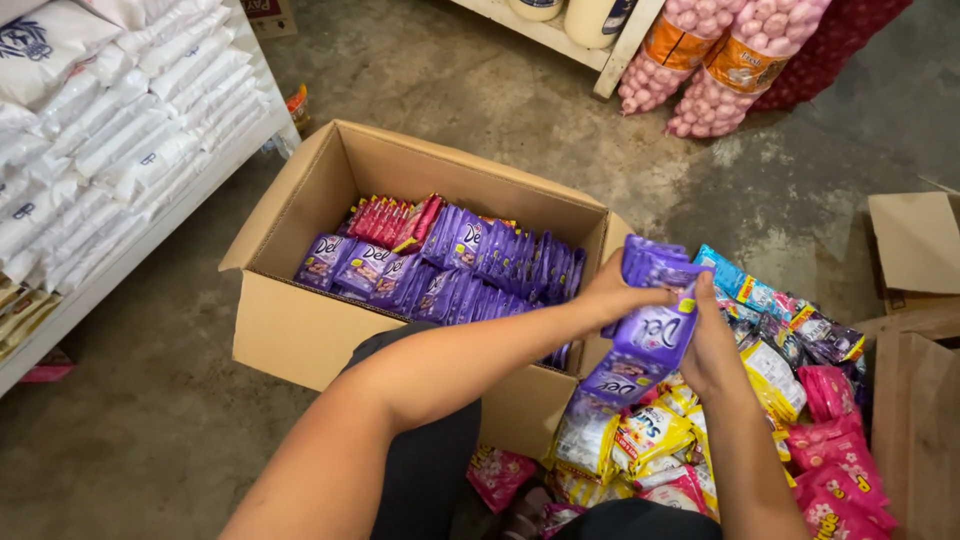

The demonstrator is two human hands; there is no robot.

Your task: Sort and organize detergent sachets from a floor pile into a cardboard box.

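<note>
We see left hand [612, 293] and right hand [712, 345] both closed around strip of purple packets [655, 335], held above open cardboard box [300, 330] beside heap of mixed snack packets [800, 400].

Glossy purple plastic sachets [655, 330], matt brown cardboard box [290, 330] — rough grey concrete floor [150, 420]

I see purple sachets [455, 265] standing in rows inside the cardboard box [300, 330], red ones [390, 218] at its far-left corner. Right of the box, a purple sachet strip [650, 325] hangs over a mixed pile of yellow, pink and blue packets [800, 400]. White bags [110, 110] are stacked left of the box.
</note>
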